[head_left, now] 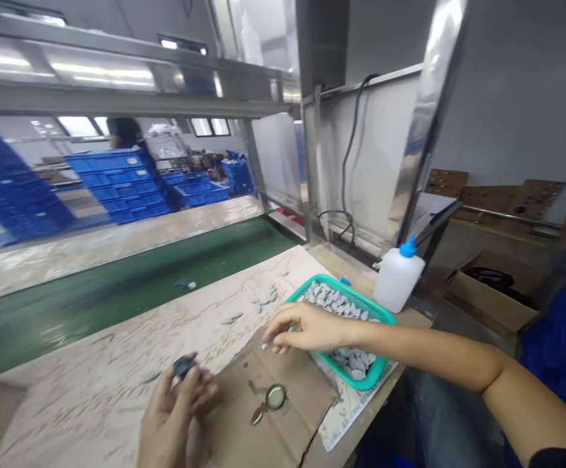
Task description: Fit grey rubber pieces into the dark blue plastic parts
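Pinching a small pale sliver (265, 347) between thumb and fingertips, the right hand (309, 328) hangs curled just above the near corner of a teal plastic basket (355, 302), with the rest of the fingers loosely bent. The left hand (175, 406), lower and nearer the camera, is half closed around a small dark blue piece (184, 367), gripped at the fingertips (its exact shape is hidden by the fingers and blur). The two held pieces are apart, with the right one higher and further along the bench.

Between and just below the hands lies a torn cardboard sheet (268, 409), carrying a round metal-rimmed disc (275, 396) and dark smears. The basket overlaps the sheet's far edge and is heaped with grey-white chips (334, 302). More chips (266, 296) are scattered on the stained bench top (117, 396). Just beyond the basket stands a white squeeze bottle (398, 276) with a blue nozzle.

Past the bench runs a green conveyor belt (117, 305), and further off are stacked blue crates (117, 185) and a co-worker's dark head (124, 132). A cardboard box (492, 299) sits low on the right.
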### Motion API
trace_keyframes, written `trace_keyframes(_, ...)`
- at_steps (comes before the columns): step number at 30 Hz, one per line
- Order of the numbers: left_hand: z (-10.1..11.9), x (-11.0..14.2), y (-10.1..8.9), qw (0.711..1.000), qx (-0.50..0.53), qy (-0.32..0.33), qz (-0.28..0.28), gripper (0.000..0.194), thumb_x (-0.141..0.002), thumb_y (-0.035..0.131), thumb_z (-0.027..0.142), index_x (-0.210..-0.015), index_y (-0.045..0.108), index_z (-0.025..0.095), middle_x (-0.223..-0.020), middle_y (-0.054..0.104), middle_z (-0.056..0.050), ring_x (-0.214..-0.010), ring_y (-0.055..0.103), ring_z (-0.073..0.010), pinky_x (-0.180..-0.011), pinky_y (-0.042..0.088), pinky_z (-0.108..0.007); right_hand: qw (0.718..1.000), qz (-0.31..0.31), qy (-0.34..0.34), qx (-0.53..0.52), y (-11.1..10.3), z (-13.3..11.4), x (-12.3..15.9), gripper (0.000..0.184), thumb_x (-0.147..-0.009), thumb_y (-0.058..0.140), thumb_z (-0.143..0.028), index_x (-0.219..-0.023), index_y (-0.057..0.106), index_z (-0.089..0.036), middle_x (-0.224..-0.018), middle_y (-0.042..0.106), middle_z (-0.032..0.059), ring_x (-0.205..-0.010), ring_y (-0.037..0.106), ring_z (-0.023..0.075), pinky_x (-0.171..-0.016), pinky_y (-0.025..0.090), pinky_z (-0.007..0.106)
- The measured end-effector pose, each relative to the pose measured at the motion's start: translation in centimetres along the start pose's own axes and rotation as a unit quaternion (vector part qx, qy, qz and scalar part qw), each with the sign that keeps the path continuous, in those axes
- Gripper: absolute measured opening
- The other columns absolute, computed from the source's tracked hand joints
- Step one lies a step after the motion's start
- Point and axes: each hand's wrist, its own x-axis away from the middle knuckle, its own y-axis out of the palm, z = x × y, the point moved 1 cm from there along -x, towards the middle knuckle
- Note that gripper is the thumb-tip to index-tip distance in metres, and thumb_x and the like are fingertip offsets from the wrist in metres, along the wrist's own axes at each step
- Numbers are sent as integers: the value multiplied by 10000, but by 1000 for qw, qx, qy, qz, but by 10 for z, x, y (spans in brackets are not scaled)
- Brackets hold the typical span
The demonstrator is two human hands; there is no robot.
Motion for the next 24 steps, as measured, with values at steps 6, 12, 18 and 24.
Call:
trace_keyframes(6, 3, 1, 12, 996, 59, -41, -61, 732, -464, 857, 586, -985, 572, 158, -650, 647, 13, -537, 648, -138, -523, 525, -217, 991, -7, -10, -134, 27, 7, -33, 423, -830, 606, -492, -1038, 639, -126, -929, 697, 82, -775, 688, 150, -746, 597, 301)
trace_keyframes(12, 3, -9, 14, 982, 138, -49, -122, 715, -511, 853, 598, -992, 559, 158, -925, 739, -101, -801, 727, -209, -658, 566, -253, 992, 19, -18, -126, 28, 22, -58, 490, -728, 686, -629, -918, 682, -178, -913, 703, 86, -762, 681, 184, -752, 598, 341)
trace_keyframes(18, -9, -3, 15, 977, 142, -47, -154, 598, -547, 881, 484, -969, 602, 165, -956, 722, -73, -851, 709, -190, -728, 571, -274, 986, 51, -147, 66, 30, 23, -54, 302, -869, 559, -481, -909, 744, -245, -952, 696, 85, -903, 663, 211, -774, 573, 352)
trace_keyframes(24, -9, -3, 15, 980, 122, -4, -158, 484, -608, 849, 439, -943, 625, 172, -920, 710, -53, -848, 694, -174, -739, 572, -279, 957, 54, -234, 161, 28, 21, -49, 281, -924, 488, -375, -1042, 711, -250, -1006, 712, 65, -946, 668, 200, -780, 566, 331)
